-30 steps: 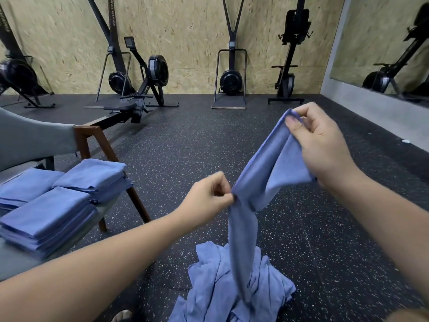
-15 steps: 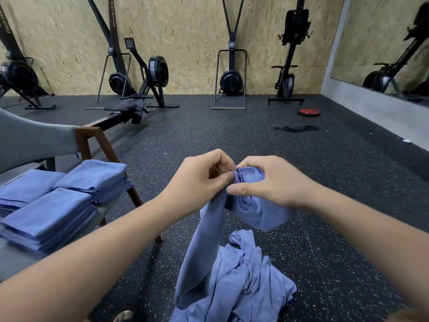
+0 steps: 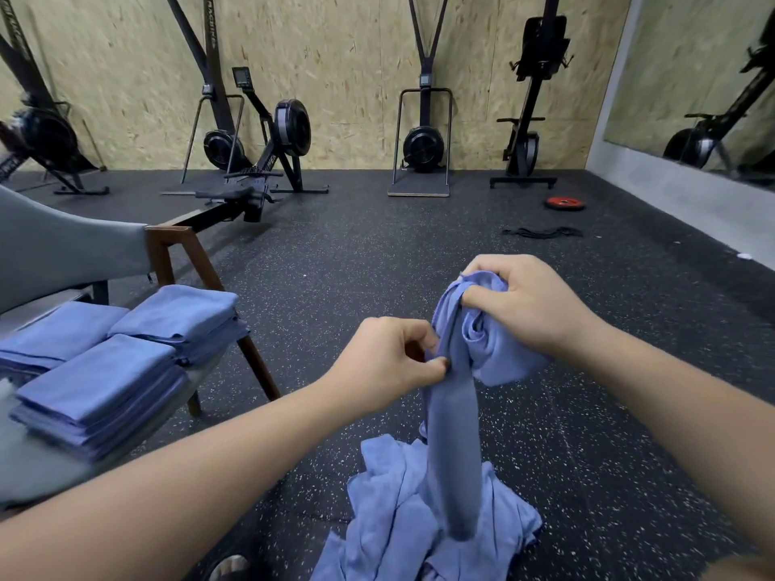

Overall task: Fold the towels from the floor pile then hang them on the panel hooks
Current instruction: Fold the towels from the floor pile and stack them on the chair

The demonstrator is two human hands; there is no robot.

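Blue towel (image 3: 453, 434) hangs over the floor pile (image 3: 390, 517) at six o'clock; our left hand (image 3: 386, 362) pinches its edge, our right hand (image 3: 532, 304) grips its bunched top.

The towel (image 3: 451, 413) between my left hand (image 3: 386, 362) and my right hand (image 3: 528, 304) hangs over the floor pile (image 3: 390, 517) at six o'clock, folded stacks (image 3: 100, 383) lie on the chair (image 3: 54, 253) at nine, a rowing machine (image 3: 251, 190) stands at eleven and a weight plate (image 3: 565, 203) at one.

pile (image 3: 386, 496): cut by bottom edge | chair (image 3: 63, 245): cut by left edge | hanging towel (image 3: 451, 413): lower end blurred
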